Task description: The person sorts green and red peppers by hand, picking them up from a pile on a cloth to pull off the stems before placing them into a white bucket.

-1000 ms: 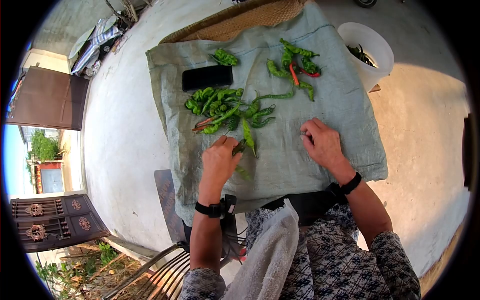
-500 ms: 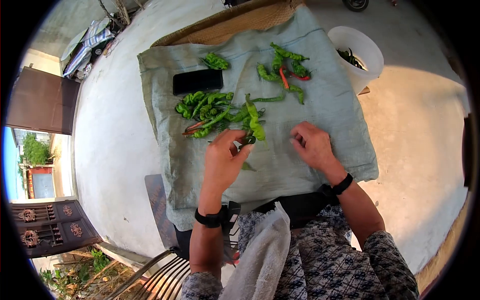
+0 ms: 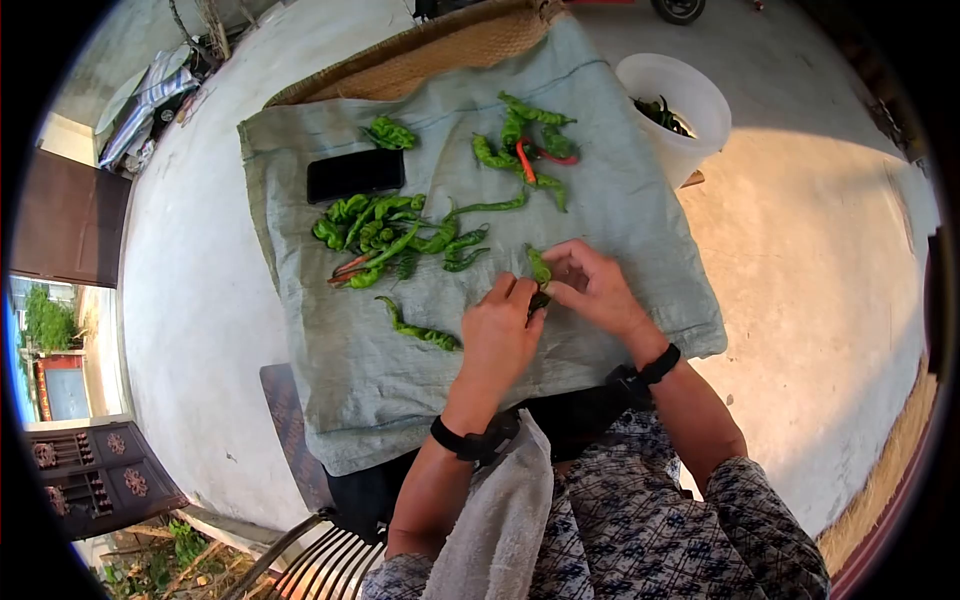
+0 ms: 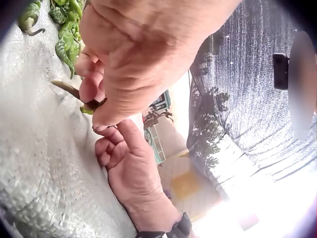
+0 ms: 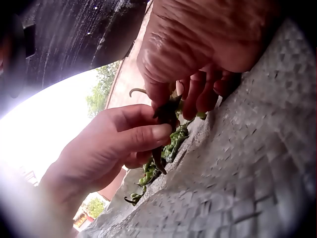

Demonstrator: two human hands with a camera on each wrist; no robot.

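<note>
Close together over the front part of the grey-green woven sack, both hands work on chili peppers. My left hand pinches a dark chili pepper between thumb and fingers. My right hand meets it from the right, its thumb and forefinger pinching a light green chili pepper just above the dark one. Fingers partly hide both peppers. A single curled green chili pepper lies left of the left hand. Beyond it is a pile of green chili peppers with a few reddish ones.
A black phone lies behind the pile, near another green pepper. A smaller group of green and red peppers sits at the sack's far right. Past that edge stands a white bucket with dark peppers inside. A woven basket rim shows behind.
My left hand has moved right with the dark pepper and a light green one from the pile's edge, meeting the right hand. The single curled pepper now lies uncovered. The head view has shifted.
</note>
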